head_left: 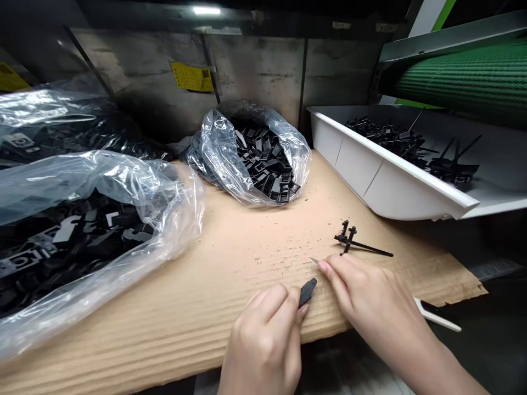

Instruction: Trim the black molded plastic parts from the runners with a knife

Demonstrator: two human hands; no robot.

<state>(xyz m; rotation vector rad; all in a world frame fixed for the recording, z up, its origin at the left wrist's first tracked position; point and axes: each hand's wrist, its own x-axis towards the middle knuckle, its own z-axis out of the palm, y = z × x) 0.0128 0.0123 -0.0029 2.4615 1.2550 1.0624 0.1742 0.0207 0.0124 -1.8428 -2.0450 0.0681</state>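
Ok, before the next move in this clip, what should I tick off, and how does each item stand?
1. Left hand pinches the small black plastic part between thumb and finger: ok.
2. Right hand holds something: cannot tell; only a grey tip shows at its fingertips.
3. Black sprue piece lies free on the cardboard, just beyond the right fingertips: ok.
4. Clear bag of black clips stands open: ok.
5. White tray holds loose black parts: ok.
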